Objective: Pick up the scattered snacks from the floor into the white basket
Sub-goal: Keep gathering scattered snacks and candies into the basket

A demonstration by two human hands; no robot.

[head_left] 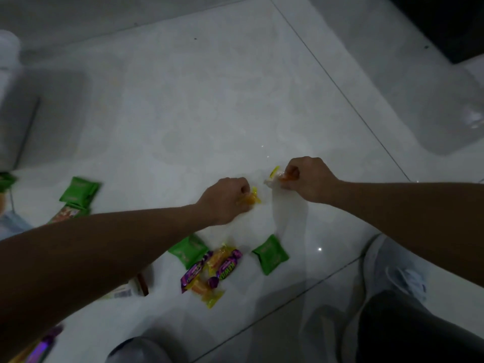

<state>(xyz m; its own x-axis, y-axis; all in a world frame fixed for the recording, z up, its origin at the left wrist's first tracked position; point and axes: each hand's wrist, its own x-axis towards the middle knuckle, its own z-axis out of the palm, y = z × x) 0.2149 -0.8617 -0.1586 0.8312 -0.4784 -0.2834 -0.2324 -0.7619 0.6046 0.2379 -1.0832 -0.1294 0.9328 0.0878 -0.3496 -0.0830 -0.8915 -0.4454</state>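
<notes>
My left hand (pixel 226 200) is curled around an orange-yellow wrapped candy (pixel 252 198) low over the white tiled floor. My right hand (pixel 307 179) pinches another yellow-orange wrapped candy (pixel 275 175) a little to the right. Below the hands lie two green packets (pixel 189 250) (pixel 271 254), two purple candy bars (pixel 193 272) (pixel 227 268) and yellow-orange candies (pixel 209 294). More green packets (pixel 78 191) lie at the left. The white basket is not clearly in view.
My shoes stand at the bottom (pixel 138 349) and at the right (pixel 392 273). A pale object (pixel 10 100) rises at the left edge and a white rounded thing (pixel 445 106) sits at the upper right. More wrappers (pixel 39 347) show at the bottom left corner.
</notes>
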